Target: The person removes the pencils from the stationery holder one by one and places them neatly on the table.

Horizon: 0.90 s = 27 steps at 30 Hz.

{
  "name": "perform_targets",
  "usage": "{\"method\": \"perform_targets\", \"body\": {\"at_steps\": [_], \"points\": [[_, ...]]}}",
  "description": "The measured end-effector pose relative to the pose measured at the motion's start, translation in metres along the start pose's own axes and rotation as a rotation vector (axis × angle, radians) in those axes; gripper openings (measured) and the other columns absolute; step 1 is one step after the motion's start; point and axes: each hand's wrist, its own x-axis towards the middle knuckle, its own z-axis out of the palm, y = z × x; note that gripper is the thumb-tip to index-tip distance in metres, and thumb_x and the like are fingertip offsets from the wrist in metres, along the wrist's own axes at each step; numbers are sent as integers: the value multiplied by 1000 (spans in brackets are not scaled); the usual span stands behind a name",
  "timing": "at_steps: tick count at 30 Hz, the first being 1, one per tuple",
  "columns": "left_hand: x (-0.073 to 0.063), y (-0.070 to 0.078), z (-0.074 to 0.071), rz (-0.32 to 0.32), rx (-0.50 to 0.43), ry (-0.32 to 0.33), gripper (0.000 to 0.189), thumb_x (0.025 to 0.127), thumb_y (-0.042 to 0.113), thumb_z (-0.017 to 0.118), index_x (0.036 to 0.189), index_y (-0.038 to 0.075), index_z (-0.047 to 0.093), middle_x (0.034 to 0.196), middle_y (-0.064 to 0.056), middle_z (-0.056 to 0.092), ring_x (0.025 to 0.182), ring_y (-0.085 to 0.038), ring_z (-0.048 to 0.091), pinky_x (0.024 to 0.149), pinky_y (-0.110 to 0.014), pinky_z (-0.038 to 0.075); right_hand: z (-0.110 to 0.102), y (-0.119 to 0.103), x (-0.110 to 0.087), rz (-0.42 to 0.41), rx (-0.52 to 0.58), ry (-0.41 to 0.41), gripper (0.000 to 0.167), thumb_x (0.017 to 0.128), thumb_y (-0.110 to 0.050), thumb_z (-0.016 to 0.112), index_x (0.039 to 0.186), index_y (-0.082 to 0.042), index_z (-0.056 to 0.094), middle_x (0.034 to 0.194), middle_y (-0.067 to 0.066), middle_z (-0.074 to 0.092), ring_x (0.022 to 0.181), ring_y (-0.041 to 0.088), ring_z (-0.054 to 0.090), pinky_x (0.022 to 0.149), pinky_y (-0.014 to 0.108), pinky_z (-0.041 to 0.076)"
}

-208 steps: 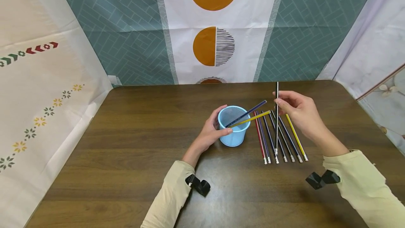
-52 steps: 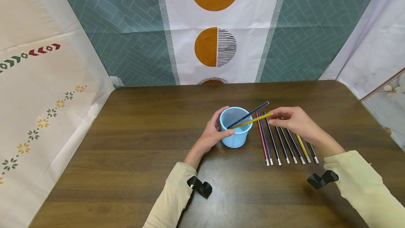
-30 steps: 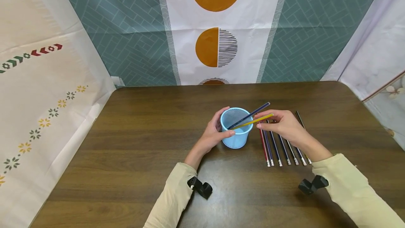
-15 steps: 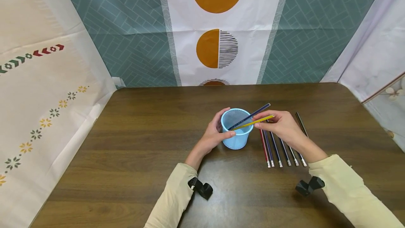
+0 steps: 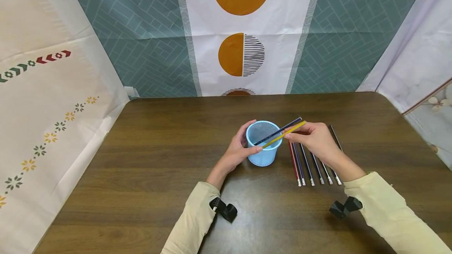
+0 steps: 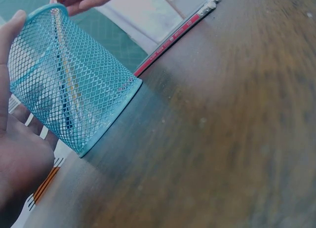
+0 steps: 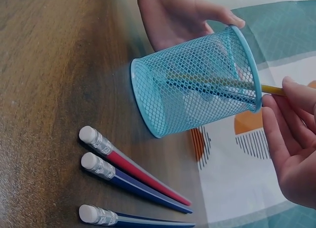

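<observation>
My left hand [image 5: 236, 150] holds a light blue mesh pencil cup [image 5: 262, 158], thumb at the front rim and fingers round its far side. Inside lean a dark blue pencil [image 5: 271, 135] and a yellow pencil [image 5: 276, 139], both sticking out toward the right. Just beyond the rim, my right hand [image 5: 318, 140] pinches the yellow pencil between thumb and fingers. Through the mesh [image 7: 197, 85], the right wrist view shows that pencil's lower part still within the cup. In the left wrist view the cup's base [image 6: 113, 119] touches the table.
Right of the cup lies a row of pencils, eraser ends toward me, with a red pencil [image 5: 294, 164] nearest the cup. My right forearm covers part of the row; a black pencil [image 5: 334, 136] shows beyond it. The brown table [image 5: 141, 167] ends at hanging cloths.
Earlier my right hand held up a black pencil, which now lies at the row's right end. The hand has moved left to the cup, grasped the yellow pencil and raised its outer end slightly.
</observation>
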Motion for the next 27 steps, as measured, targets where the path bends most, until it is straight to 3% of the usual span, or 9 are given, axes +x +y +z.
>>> {"method": "perform_targets", "body": {"at_steps": [4, 14, 27], "points": [[0, 0, 0, 1, 1, 2, 79, 81, 3, 73, 148, 2, 31, 135, -22, 46, 124, -30, 43, 106, -42, 31, -1, -1, -1, 6, 68, -1, 27, 86, -6, 73, 102, 14, 67, 86, -2, 72, 75, 17, 70, 69, 27, 55], [0, 1, 0, 1, 15, 9, 79, 81, 4, 74, 148, 5, 33, 137, -20, 46, 125, -29, 43, 108, -42, 29, -5, -8, -4, -28, 113, 6, 26, 86, -5, 72, 103, 14, 68, 89, -1, 73, 76, 13, 70, 69, 33, 55], [0, -1, 0, 2, 20, 6, 81, 82, 7, 75, 148, 0, 29, 136, -21, 45, 124, -29, 43, 107, -41, 30, -10, -20, -6, -90, 94, 53, 23, 84, -2, 73, 100, 14, 69, 88, -5, 73, 72, 12, 69, 65, 29, 55]]}}
